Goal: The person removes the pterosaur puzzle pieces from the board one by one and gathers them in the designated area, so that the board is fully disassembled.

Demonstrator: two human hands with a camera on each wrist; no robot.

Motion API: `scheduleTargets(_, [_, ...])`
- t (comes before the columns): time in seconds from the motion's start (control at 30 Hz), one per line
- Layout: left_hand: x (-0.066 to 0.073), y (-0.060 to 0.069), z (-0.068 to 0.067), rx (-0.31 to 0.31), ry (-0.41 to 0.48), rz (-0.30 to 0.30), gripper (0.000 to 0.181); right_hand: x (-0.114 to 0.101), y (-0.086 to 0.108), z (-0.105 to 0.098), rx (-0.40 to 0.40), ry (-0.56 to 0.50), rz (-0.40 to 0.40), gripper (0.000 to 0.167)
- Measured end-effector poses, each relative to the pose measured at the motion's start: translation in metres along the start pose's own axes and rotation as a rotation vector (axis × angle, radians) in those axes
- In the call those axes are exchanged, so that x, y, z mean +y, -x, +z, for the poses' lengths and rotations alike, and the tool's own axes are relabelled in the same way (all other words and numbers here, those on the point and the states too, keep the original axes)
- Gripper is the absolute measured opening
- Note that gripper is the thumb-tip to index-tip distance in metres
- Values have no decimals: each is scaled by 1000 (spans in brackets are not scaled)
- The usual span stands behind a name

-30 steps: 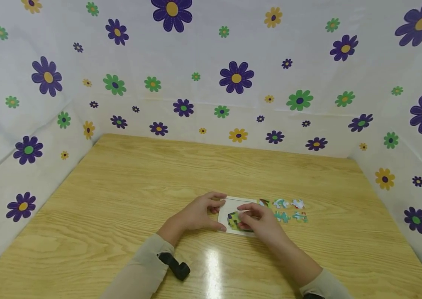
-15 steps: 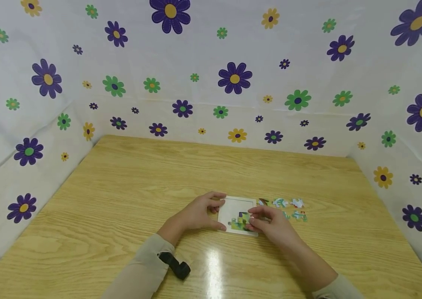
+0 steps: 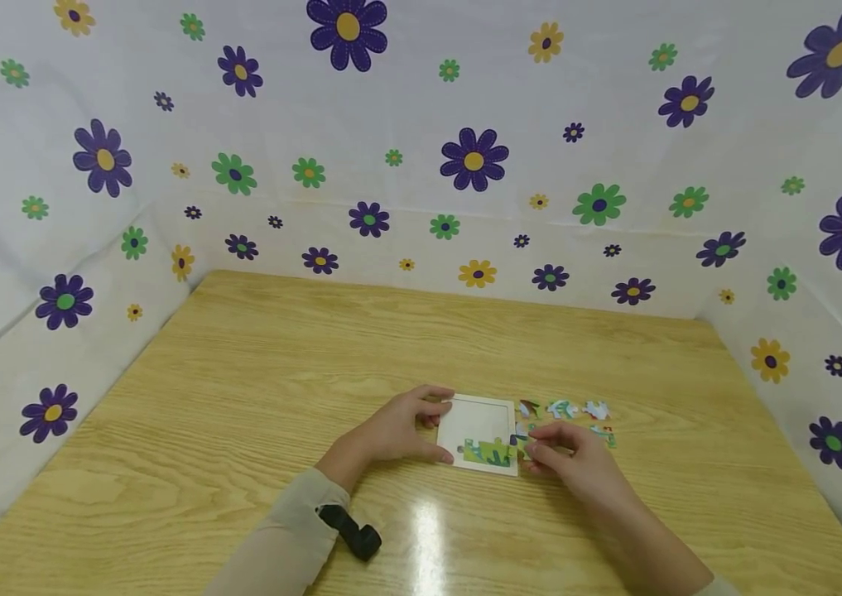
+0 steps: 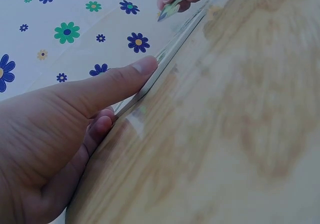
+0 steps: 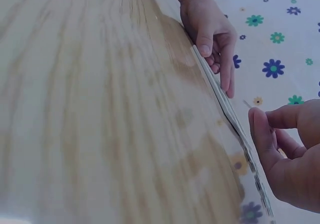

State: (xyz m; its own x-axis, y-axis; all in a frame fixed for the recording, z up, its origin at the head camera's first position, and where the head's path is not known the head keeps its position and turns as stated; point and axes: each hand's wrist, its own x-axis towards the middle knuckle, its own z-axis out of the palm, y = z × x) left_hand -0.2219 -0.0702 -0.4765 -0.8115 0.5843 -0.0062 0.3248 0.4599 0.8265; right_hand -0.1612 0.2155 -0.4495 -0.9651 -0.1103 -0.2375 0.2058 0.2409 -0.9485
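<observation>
A white puzzle tray [image 3: 469, 420] lies on the table, with joined green pieces [image 3: 486, 452] along its lower side. My left hand [image 3: 396, 428] grips the tray's left edge, thumb at the near corner and fingers at the far one. In the left wrist view the thumb presses along the tray's rim [image 4: 172, 49]. My right hand [image 3: 580, 459] pinches a puzzle piece [image 4: 171, 9] between thumb and fingertips, raised just beyond the tray's right edge. The fingers cover part of this piece.
Several loose puzzle pieces [image 3: 562, 409] lie in two rows right of the tray, some hidden behind my right hand. A wooden table [image 3: 316, 348] spreads all around, bordered by flower-printed cloth [image 3: 406, 99] at the back and sides. A black strap [image 3: 349, 530] hangs at my left sleeve.
My right hand has moved right, from over the tray to past its right edge, carrying a puzzle piece. The green pieces in the tray are now uncovered. My left hand stays on the tray.
</observation>
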Motion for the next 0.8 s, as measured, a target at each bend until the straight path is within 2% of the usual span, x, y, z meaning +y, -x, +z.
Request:
scheduleTargets(0.33, [-1, -1, 1, -2, -6, -3, 81, 10, 8, -11, -15, 20, 51, 31])
scheduleTargets(0.8, [0, 0, 0, -3, -6, 2, 82, 8, 10, -7, 19, 120, 33, 28])
